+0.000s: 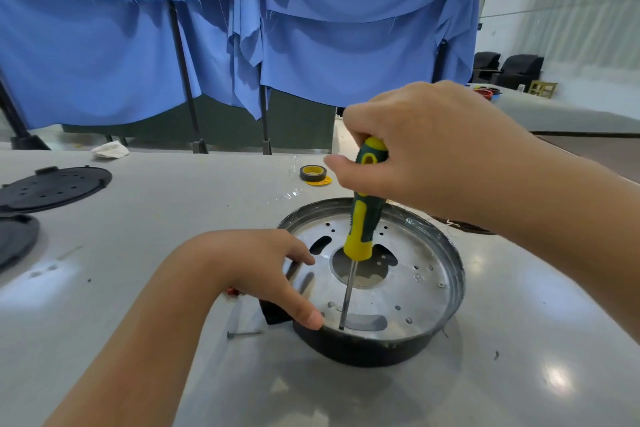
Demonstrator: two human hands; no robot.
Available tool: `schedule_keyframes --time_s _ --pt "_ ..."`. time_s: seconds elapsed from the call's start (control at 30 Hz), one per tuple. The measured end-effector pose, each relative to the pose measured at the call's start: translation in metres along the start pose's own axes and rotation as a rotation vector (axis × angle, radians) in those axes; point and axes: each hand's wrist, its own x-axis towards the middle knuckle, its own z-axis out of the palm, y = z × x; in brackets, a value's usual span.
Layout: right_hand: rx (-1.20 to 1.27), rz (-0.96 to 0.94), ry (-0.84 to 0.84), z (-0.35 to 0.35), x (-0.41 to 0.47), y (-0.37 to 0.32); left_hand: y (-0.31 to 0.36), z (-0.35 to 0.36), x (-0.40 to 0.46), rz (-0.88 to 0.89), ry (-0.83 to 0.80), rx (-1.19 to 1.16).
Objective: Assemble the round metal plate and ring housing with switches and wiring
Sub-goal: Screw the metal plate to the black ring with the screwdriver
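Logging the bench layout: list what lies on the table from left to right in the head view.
Black perforated disc → white crumpled cloth → loose screw → tape roll → ring housing, round metal plate inside it.

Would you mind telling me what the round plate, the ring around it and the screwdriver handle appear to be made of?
Round plate: bare metal, probably aluminium; dull silver sheen, punched holes.
Ring: dark, likely painted metal or plastic; unclear.
Screwdriver handle: moulded plastic or rubber, yellow and green, matte.
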Motion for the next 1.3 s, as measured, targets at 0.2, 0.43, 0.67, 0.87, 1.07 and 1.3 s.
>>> schedule_keyframes --time_s 0.2,0.43,0.67,0.87,1.07,1.3 --pt "-0.134 0.151 0.127 0.008 0.005 -0.013 0.002 0.0 -0.001 -0.001 -0.012 -0.012" --pt "0.529 -0.029 0.026 0.022 0.003 0.004 0.0 0.001 0.0 0.012 -0.004 -0.015" --pt "1.844 0.188 -0.195 0.052 0.014 0.003 0.0 0.001 -0.001 0.003 -0.002 0.008" --pt "1.901 0.387 0.017 0.064 0.027 -0.009 0.002 0.001 -0.001 -0.009 0.008 -0.01" --pt "1.477 0.628 0.43 0.071 0.037 -0.024 0.005 0.001 -0.005 -0.043 0.024 -0.008" --pt "1.309 0.642 0.549 0.072 0.042 -0.038 0.011 0.001 -0.009 -0.026 0.023 0.009"
